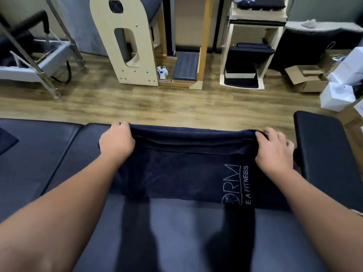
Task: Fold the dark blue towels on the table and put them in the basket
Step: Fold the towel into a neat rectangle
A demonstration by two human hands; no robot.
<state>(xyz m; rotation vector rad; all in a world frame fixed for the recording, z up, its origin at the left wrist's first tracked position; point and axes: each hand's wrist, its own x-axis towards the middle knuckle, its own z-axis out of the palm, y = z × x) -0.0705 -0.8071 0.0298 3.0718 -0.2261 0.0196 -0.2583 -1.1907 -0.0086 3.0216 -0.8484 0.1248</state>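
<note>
1. The dark blue towel (182, 165) lies flat on the padded table (59, 154), its long axis running left to right across the person.
2. The left hand (115, 140) pinches the far left corner; the right hand (275, 152) pinches the far right corner.
3. Both grips sit on the far edge, so the rest of the towel lies toward the person, equally near either hand.
4. No basket is in view.

Before you, a wood-plank floor (157, 103) runs to pale wooden exercise frames (125, 40), a shelf unit (253, 46), and cardboard boxes (306, 79) at right.
</note>
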